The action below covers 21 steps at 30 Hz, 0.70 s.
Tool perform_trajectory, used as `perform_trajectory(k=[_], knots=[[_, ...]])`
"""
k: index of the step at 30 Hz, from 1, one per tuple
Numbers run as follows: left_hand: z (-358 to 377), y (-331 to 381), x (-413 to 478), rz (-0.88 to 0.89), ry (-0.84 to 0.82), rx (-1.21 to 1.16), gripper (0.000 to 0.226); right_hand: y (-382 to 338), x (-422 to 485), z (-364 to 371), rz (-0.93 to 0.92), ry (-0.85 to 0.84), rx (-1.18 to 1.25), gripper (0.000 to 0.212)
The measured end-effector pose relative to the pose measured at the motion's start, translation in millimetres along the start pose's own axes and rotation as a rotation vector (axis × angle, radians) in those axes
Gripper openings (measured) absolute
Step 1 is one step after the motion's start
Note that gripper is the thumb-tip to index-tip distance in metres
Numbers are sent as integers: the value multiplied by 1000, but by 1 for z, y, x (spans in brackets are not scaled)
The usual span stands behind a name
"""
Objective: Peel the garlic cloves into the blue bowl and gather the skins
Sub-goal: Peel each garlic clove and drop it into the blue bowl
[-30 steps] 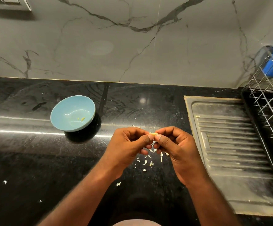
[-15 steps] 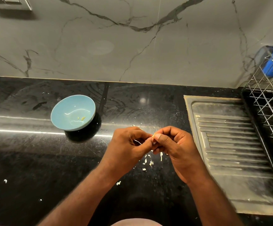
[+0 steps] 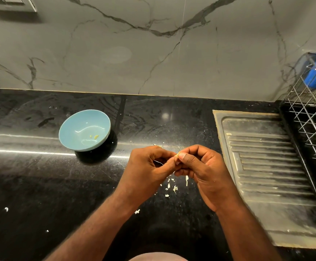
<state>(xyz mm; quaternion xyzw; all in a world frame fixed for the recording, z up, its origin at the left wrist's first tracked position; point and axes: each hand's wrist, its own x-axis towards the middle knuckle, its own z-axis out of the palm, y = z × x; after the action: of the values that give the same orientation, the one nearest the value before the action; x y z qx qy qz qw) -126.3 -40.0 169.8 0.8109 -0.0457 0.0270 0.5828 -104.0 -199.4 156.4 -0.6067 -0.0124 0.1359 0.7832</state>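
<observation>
Grip-wise, left hand (image 3: 146,170) and right hand (image 3: 204,172) both pinched the tiny garlic clove (image 3: 177,154) at their fingertips, right above loose skins (image 3: 174,188) on the desk (image 3: 40,185). Meanwhile the blue bowl (image 3: 74,127) sat off up-left, so the left hand was nearer.

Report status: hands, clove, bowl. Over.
Left hand and right hand pinch one garlic clove. Blue bowl holds two small bits. Skins loose on counter. Nothing blocks the bowl.

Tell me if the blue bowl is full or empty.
Almost empty: the blue bowl holds only two small yellowish pieces near its bottom; the rest of its inside is bare. What they are, cannot tell.
</observation>
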Motion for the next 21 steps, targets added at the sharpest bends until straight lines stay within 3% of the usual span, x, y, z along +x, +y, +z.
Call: perform_trajectory(k=[3, 6, 10, 15, 21], knots=[[2, -2, 0, -39, 29, -25, 27, 1, 0, 1, 2, 20, -12, 12], [5, -5, 1, -52, 62, 0, 9, 2, 0, 1, 9, 39, 4, 10], [5, -5, 1, -54, 57, -8, 10, -1, -1, 1, 18, 40, 30, 13], [3, 2, 0, -26, 22, -24, 31, -1, 0, 0, 28, 33, 6, 9], [3, 0, 1, -34, 33, 12, 32, 0, 0, 0, 27, 39, -34, 11]])
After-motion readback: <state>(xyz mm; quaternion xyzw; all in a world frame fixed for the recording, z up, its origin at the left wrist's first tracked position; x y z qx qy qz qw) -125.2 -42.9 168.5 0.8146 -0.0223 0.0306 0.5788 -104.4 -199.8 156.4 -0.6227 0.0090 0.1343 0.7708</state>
